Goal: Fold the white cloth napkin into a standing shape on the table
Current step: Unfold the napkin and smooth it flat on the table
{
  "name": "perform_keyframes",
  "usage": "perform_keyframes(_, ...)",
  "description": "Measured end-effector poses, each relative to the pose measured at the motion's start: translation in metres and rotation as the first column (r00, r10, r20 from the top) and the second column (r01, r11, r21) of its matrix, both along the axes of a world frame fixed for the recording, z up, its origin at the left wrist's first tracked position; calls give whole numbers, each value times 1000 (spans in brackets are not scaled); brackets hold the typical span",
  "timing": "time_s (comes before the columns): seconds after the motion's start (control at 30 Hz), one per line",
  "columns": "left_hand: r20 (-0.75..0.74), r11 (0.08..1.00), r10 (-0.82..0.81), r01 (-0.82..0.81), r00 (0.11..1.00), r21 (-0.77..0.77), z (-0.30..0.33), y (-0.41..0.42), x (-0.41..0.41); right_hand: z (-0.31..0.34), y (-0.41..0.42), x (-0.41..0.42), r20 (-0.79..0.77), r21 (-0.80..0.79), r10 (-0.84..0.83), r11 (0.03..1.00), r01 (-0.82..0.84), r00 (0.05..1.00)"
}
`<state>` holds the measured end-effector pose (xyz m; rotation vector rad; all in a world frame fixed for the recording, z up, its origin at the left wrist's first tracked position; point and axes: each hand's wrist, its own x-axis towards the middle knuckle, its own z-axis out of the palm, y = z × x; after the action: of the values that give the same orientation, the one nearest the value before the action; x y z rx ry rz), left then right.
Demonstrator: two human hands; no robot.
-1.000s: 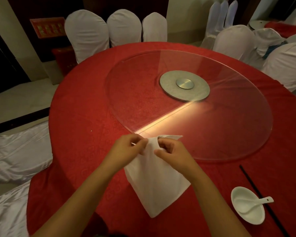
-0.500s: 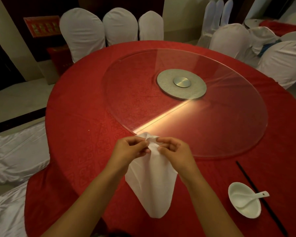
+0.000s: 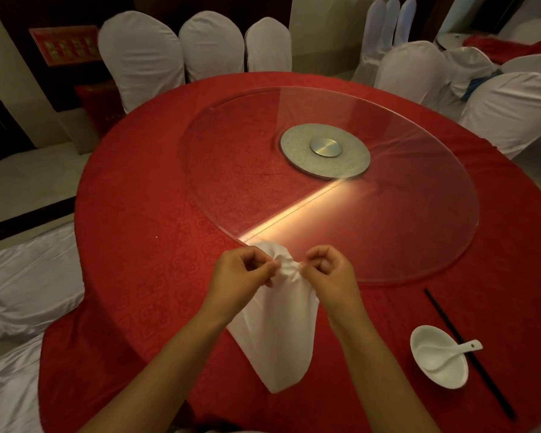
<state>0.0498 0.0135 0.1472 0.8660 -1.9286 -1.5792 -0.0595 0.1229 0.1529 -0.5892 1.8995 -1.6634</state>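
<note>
- The left hand [image 3: 242, 278] pinches the gathered far end of the napkin [image 3: 275, 332] between thumb and curled fingers.
- The right hand [image 3: 328, 275] pinches the same gathered end from the right side, fingers curled; the two hands sit close together with a bunched knot of cloth between them.
- The napkin lies on the near part of the table [image 3: 132, 245], just near of the rim of the glass turntable [image 3: 388, 214]. Its far end is crumpled and lifted slightly; its near end tapers to a rounded point and lies flat on the red cloth.
- Progress, judged from the present layout: the napkin is already narrowed from a flat sheet into a tapered, partly folded form, and the far end is being gathered. It does not yet stand; the body rests flat.
- Remaining, as a judgement: finish shaping the gathered end, form a base, set the piece upright and release it.
- To the near right, well apart from the napkin, a white bowl [image 3: 441, 370] holds a white spoon [image 3: 450, 354]; a pair of dark chopsticks [image 3: 469, 354] lies just right of the bowl.
- White-covered chairs [image 3: 141, 57] stand around the far side of the table.
</note>
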Motion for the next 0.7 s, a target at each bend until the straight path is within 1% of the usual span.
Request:
perform_keyframes(0.07,50,975,-22,33,998,-221,5,-3,2,13,3,-2,-168,-8,126,992,-129,978)
perform_keyframes(0.1,64,934,-76,94,995,-345,11,-7,2,21,3,-3,-227,-9,197,979,-205,954)
perform_keyframes(0.13,70,885,-189,200,980,-421,17,-12,1,30,3,-5,-270,-7,257,963,-268,928)
perform_keyframes(0.17,78,837,-323,323,943,-443,26,-16,-2,38,3,-8,-305,-3,294,951,-309,906)
perform_keyframes(0.23,101,762,-542,539,834,-360,44,-22,-10,53,3,-14,-379,3,300,946,-323,875)
perform_keyframes(0.27,112,738,-595,596,796,-317,51,-25,-14,59,4,-18,-420,5,283,951,-310,862)
perform_keyframes(0.37,172,700,-635,656,753,-284,66,-34,-23,74,7,-28,-514,16,257,957,-291,819)
perform_keyframes(0.5,187,606,-728,747,659,-273,80,-48,-30,87,11,-33,-611,40,245,959,-280,753)
perform_keyframes(0.57,189,577,-754,772,629,-267,84,-56,-31,91,12,-33,-644,56,240,962,-268,726)
perform_keyframes(0.7,262,535,-785,827,562,-172,90,-66,-29,93,16,-34,-680,80,215,972,-221,701)
